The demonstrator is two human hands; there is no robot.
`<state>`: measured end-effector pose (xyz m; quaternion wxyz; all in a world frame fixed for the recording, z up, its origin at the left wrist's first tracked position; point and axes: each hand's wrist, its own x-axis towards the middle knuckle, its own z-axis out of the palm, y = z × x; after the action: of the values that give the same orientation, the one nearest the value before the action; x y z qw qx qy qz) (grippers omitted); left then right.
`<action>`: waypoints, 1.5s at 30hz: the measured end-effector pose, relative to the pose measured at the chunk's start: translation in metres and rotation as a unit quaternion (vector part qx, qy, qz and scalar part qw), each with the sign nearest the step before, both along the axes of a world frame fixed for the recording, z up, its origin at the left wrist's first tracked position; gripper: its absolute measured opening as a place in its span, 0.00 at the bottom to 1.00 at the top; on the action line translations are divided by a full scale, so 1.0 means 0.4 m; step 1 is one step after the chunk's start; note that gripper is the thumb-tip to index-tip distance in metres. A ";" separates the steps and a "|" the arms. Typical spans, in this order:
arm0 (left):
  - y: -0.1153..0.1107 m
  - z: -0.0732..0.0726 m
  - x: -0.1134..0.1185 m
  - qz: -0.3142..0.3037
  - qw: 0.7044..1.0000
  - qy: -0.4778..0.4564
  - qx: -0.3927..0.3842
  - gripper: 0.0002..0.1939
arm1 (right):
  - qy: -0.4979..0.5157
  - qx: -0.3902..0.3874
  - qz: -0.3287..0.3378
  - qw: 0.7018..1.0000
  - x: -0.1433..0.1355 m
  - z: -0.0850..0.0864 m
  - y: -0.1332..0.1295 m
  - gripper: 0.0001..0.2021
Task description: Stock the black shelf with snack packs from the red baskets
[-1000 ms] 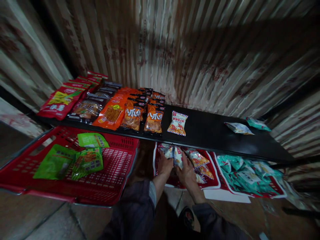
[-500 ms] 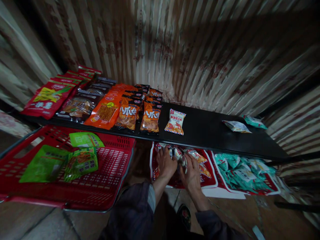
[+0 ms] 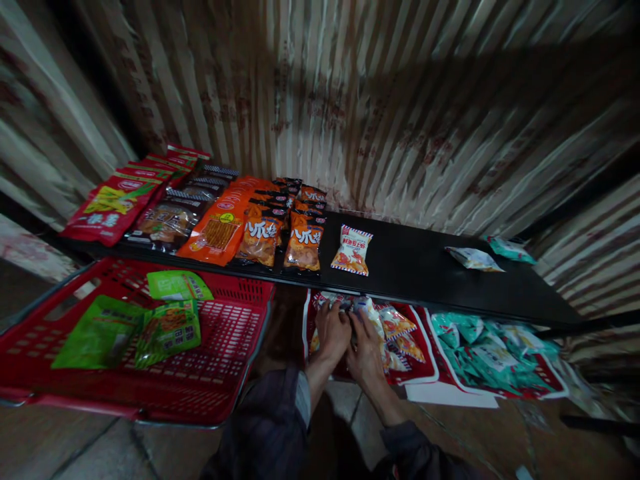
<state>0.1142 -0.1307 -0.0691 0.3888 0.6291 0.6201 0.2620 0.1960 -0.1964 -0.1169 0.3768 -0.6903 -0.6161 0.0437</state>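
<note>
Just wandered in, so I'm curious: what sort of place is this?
Perhaps a shop or stockroom: a black shelf bearing rows of snack packets, with red baskets of packets below.

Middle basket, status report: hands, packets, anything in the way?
Left hand and right hand in among packets, grip unclear. Packets jumbled in middle basket. Black shelf hides the basket's far side from this view.

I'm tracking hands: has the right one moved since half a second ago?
Yes: the right hand has shifted left, toward the left hand, against the middle basket's white rim.
</note>
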 end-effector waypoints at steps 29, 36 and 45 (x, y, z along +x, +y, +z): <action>0.194 0.065 0.051 0.069 0.957 -0.280 -0.006 0.28 | 0.464 0.030 -0.016 0.885 0.152 0.130 0.353 0.44; 0.190 0.099 0.034 0.037 0.943 -0.330 -0.033 0.21 | 0.504 -0.012 0.081 0.860 0.134 0.200 0.297 0.28; 0.207 0.094 0.022 -0.018 0.930 -0.363 -0.047 0.21 | 0.618 0.003 0.037 0.785 0.161 0.266 0.368 0.21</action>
<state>0.1232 -0.0479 -0.0315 0.6210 0.4832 0.4368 0.4359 0.2604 -0.0491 -0.0105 0.6773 -0.4907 -0.2767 0.4732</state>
